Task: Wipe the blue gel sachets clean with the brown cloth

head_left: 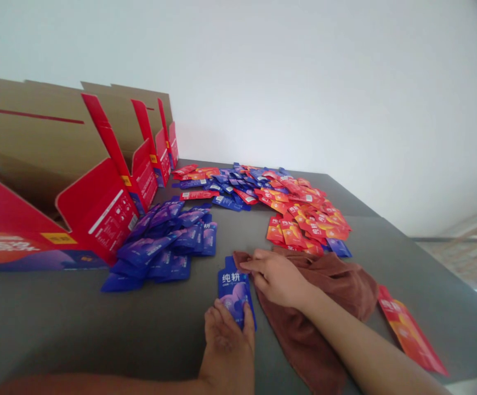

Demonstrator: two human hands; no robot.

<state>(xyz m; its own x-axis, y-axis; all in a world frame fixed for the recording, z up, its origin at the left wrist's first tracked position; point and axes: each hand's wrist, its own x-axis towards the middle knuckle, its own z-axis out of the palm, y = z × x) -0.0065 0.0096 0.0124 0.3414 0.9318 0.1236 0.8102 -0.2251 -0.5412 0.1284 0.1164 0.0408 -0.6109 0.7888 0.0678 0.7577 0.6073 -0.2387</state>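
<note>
left hand (227,344): fingers clenched on blue sachet (234,291) | right hand (277,278): fingers flat on brown towel (318,307) | open red cartons (102,203): contents hard to see

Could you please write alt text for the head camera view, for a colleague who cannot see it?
A person's left hand holds a blue sachet on a grey table, while the right hand rests on a brown towel. Beyond lie scattered red and blue sachets and open red cardboard display boxes.
</note>
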